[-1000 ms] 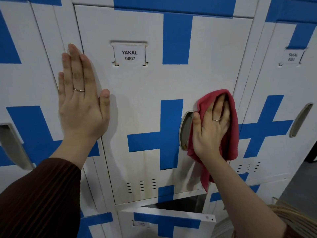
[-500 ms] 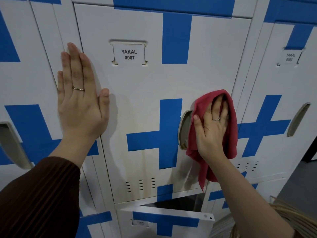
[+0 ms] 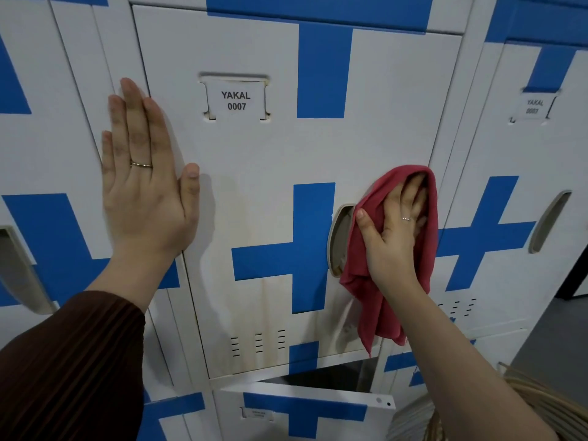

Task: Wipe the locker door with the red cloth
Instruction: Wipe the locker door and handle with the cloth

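Observation:
The white locker door [image 3: 254, 160] with blue crosses and the label YAKAL 0007 fills the middle of the view. My right hand [image 3: 393, 237] presses the red cloth [image 3: 369, 300] flat against the door's right edge, just right of the recessed handle [image 3: 339, 240]. The cloth drapes over my fingertips and hangs down below my wrist. My left hand [image 3: 146, 186] lies flat with fingers together on the door's left edge and the neighbouring frame. Brownish streaks run down the lower part of the door.
Neighbouring lockers stand at left [image 3: 41, 148] and right [image 3: 515, 192], each with its own handle recess. Below, a lower locker door [image 3: 305, 412] hangs ajar, tilted outward. A coil of beige hose [image 3: 541, 405] lies at the bottom right, over grey floor.
My right hand with the cloth has shifted slightly along the door's right edge. My left hand stays pressed in the same place.

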A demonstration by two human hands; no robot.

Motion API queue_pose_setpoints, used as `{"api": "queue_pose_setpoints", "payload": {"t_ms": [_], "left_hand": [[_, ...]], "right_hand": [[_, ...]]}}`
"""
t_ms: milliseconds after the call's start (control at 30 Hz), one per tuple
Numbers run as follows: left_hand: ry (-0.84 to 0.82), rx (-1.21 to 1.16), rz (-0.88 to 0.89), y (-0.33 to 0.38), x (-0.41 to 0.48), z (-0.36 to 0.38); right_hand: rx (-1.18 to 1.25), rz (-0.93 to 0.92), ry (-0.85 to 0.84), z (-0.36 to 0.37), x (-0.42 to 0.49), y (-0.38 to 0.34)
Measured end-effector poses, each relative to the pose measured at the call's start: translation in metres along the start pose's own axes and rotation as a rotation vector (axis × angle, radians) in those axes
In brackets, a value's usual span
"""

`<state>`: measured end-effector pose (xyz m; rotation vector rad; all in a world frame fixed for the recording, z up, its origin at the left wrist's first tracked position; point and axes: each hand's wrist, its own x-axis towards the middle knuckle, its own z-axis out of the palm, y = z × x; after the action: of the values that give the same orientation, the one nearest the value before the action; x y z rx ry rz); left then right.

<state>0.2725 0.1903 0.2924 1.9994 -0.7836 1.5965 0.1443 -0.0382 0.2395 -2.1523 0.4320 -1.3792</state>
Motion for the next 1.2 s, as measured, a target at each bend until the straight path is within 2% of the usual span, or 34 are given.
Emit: {"api": "queue_pose_setpoints", "payload": {"t_ms": [400,800,1200], "left_hand": [[0.012,-0.003,-0.005,0.0,0.0,0.001],[0.009,-0.008,-0.001,-0.001,0.0,0.001],[0.0,-0.007,-0.004,-0.001,-0.001,0.001]], "right_hand": [[0.001,0.024,0.018,-0.006,0.006,-0.007],[0.017,0.048,-0.111,-0.011,0.004,-0.005],[0.037,0.051,-0.003,-0.005,0.001,-0.012]]}}
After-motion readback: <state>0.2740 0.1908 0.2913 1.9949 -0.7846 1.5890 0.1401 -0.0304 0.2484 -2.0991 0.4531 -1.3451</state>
